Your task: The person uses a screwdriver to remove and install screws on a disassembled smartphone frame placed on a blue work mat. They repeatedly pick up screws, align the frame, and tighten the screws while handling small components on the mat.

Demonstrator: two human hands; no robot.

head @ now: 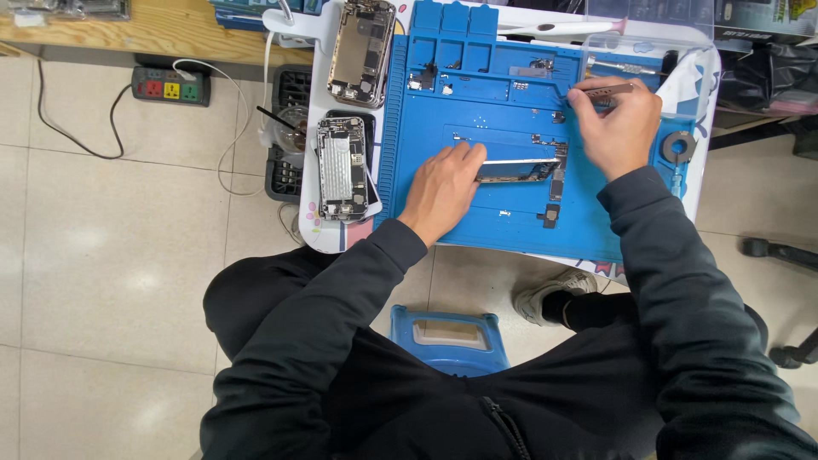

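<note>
the left hand point(443, 189) lies palm down on the blue mat point(477, 221), its fingers loosely curled and their tips pressing the near end of a phone point(517, 170) that sits tilted up on its edge in the middle of the mat. the hand steadies the phone rather than wrapping around it. the right hand point(620, 128) is closed in a pinch, thumb and fingers gripping a pair of tweezers point(601, 90) whose tips point left, above the upper right part of the mat and a little beyond the far end of the phone. small loose parts point(550, 215) lie on the mat just beside the phone. to the left of the mat, on the white table point(317, 223), two opened phone shells point(342, 167) rest face up, one above the other. a power strip point(170, 87) lies on the tiled floor at the far left. a blue stool point(449, 339) stands between the person's knees.
</note>
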